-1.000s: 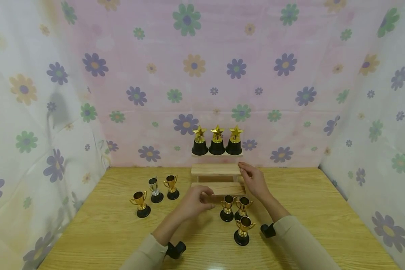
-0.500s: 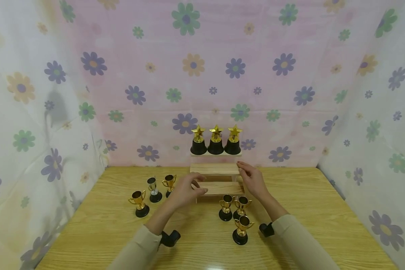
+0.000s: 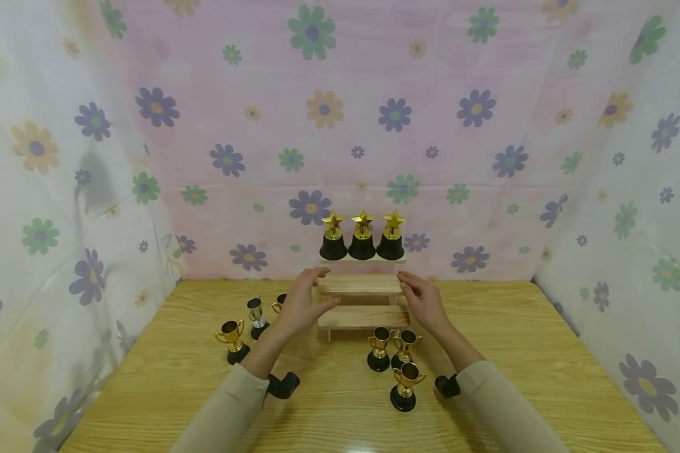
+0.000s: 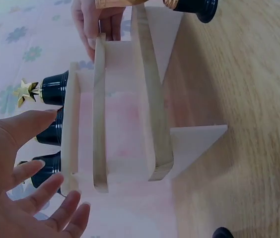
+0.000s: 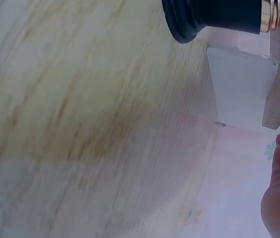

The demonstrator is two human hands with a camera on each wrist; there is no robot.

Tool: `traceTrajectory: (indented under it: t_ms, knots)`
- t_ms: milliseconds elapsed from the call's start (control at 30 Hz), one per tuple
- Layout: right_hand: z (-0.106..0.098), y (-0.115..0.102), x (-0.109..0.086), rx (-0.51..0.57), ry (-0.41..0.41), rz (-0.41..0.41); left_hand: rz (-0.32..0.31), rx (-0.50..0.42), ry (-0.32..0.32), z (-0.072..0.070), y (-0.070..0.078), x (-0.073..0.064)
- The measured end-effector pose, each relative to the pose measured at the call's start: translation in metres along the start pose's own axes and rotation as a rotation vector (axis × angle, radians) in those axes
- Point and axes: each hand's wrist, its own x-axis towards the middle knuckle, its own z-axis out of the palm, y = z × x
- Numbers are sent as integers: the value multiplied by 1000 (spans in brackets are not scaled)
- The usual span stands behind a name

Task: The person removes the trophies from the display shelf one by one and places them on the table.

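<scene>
A three-tier wooden display stand point(image 3: 359, 284) stands at the back of the table, with three gold star trophies point(image 3: 362, 236) in a row on its top tier. My right hand point(image 3: 429, 306) grips the right end of the middle tier between thumb and fingers. At the stand's left end is my left hand point(image 3: 299, 306), thumb and fingers apart; the left wrist view shows its spread fingers point(image 4: 50, 191) near the star trophies, holding nothing. No trophies stand on the middle and lower tiers. Three gold cup trophies point(image 3: 406, 377) stand in front of the stand's right half.
To the left stand a silver cup trophy point(image 3: 256, 311), a gold cup trophy point(image 3: 234, 336) and another gold cup trophy point(image 3: 279, 302), the latter partly hidden by my left hand. Flowered cloth point(image 3: 362, 126) encloses the wooden table point(image 3: 334, 402) at the back and sides.
My left hand has moved left and away from me, from in front of the lower tier to the stand's left end, its fingers opening. My right hand stays at the right end.
</scene>
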Motion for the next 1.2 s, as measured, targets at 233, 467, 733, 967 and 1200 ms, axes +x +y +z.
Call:
traceTrajectory:
  t_ms: [233, 467, 733, 967, 1200]
  knots:
    - [-1, -3, -1, -2, -10, 19, 0, -3, 37, -3, -2, 16]
    - [-1, -3, -2, -2, -2, 19, -41, -30, 85, -1, -5, 40]
    - [-2, -3, -1, 2, 7, 10, -132, -78, 137, 3, -3, 61]
    - [-1, -2, 1, 6, 11, -3, -161, -85, 165, 7, -3, 72]
    - [1, 0, 1, 2, 4, -4, -168, -60, 182, 11, -5, 80]
